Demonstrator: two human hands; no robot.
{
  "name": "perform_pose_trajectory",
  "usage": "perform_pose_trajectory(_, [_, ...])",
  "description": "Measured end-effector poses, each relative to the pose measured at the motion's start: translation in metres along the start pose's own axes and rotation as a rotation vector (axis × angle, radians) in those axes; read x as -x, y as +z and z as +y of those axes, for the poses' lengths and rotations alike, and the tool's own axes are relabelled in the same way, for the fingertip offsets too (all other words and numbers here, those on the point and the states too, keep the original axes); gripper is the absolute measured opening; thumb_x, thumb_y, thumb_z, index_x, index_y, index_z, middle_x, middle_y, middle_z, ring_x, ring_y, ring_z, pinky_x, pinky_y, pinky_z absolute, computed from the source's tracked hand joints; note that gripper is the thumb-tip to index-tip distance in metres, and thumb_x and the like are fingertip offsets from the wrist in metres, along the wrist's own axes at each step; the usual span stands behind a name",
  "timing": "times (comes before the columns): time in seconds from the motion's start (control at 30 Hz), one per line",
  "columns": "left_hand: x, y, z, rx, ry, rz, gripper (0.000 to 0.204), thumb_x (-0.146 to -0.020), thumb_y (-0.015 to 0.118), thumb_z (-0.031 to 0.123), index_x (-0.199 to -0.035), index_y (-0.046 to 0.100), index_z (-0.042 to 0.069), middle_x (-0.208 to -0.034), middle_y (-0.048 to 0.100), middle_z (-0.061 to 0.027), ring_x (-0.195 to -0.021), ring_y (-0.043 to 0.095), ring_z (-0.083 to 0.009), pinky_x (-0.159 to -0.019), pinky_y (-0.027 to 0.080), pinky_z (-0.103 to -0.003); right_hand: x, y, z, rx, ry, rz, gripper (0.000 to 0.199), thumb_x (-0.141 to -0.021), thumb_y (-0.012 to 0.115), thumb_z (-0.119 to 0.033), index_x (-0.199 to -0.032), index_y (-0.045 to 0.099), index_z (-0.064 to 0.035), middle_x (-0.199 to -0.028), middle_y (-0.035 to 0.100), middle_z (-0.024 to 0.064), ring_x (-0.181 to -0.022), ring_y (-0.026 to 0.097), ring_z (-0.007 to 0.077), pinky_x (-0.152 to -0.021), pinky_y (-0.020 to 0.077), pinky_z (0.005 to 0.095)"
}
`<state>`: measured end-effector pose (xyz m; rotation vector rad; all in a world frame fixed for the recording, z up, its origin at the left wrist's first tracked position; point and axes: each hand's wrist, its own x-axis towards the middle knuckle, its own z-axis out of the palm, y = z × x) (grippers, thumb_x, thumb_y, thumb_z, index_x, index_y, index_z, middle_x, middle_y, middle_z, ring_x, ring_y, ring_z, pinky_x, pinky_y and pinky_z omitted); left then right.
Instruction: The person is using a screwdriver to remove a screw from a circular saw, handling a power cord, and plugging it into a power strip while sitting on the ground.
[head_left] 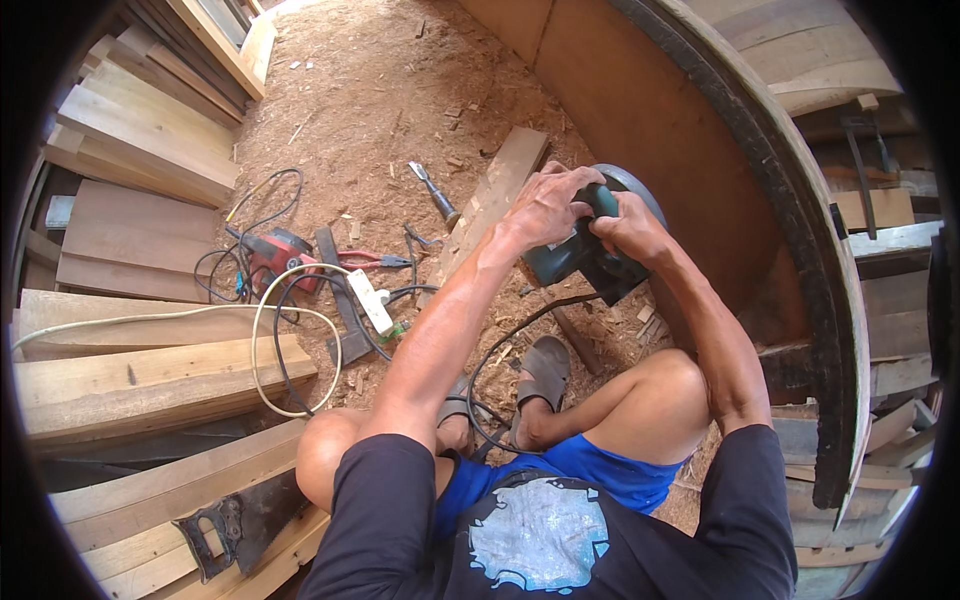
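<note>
Both my hands are closed on a dark green corded circular saw (555,262), held in front of my knees. My left hand (550,203) wraps over its upper part from the left, with the fingertips reaching the handle. My right hand (637,226) grips the handle from the right side. A grey round guard (632,187) shows beyond my fingers, against a large curved wooden panel (690,150). The black power cord (510,335) runs from the saw down toward my feet. Left of the saw lies a long board (508,180); the saw's underside is hidden.
A chisel (432,190), red-handled pliers (375,260), a red power tool (275,255) and a white power strip (370,302) lie on the shaving-covered ground. Cables loop around them. Stacked timber (150,385) lines the left, with a handsaw (240,525) on it.
</note>
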<state>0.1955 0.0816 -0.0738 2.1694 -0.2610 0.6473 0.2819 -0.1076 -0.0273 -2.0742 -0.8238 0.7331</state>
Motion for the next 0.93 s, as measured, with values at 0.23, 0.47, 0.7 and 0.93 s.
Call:
perform_pose_trajectory(0.23, [0.001,0.009,-0.009,0.126,-0.236,-0.002,0.037,-0.097,0.074,0.010,-0.134,0.068,0.014,-0.115,0.075,-0.0144,-0.113,0.067,-0.0348,-0.099,0.054,-0.045,0.005,0.004,-0.022,0.016,-0.017,0.026,0.008,-0.087,0.065,-0.009,-0.091,0.069,-0.0017,-0.066,0.061,0.0027,-0.057,0.058,0.0125,-0.054,0.0443,0.0323])
perform_pose_trajectory(0.47, [-0.002,0.002,0.004,0.104,-0.555,0.359,0.042,-0.107,0.060,0.039,-0.128,0.069,0.004,-0.109,0.075,-0.0193,-0.107,0.069,-0.0371,-0.095,0.055,-0.046,0.009,0.000,-0.019,0.043,0.004,0.048,0.015,-0.089,0.067,-0.009,-0.100,0.070,0.0009,-0.066,0.061,0.0036,-0.057,0.059,0.0129,-0.055,0.0457,0.0322])
perform_pose_trajectory(0.7, [0.021,0.046,0.029,0.583,-0.642,0.174,0.033,-0.098,0.063,0.007,-0.125,0.071,-0.011,-0.110,0.078,-0.0138,-0.098,0.071,-0.0154,-0.087,0.058,-0.032,-0.006,0.003,-0.002,0.054,0.050,0.091,0.021,-0.090,0.068,-0.011,-0.106,0.071,0.0023,-0.075,0.063,0.0052,-0.064,0.059,0.0140,-0.057,0.0464,0.0346])
perform_pose_trajectory(0.93, [0.030,0.084,0.043,0.707,-0.612,0.425,0.046,-0.098,0.063,0.005,-0.142,0.063,-0.010,-0.133,0.072,-0.0236,-0.123,0.069,-0.0219,-0.107,0.053,-0.029,-0.009,0.000,0.007,0.078,0.060,0.125,0.021,-0.091,0.067,-0.012,-0.107,0.071,0.0011,-0.082,0.067,0.0077,-0.073,0.064,0.0175,-0.066,0.0517,0.0374])
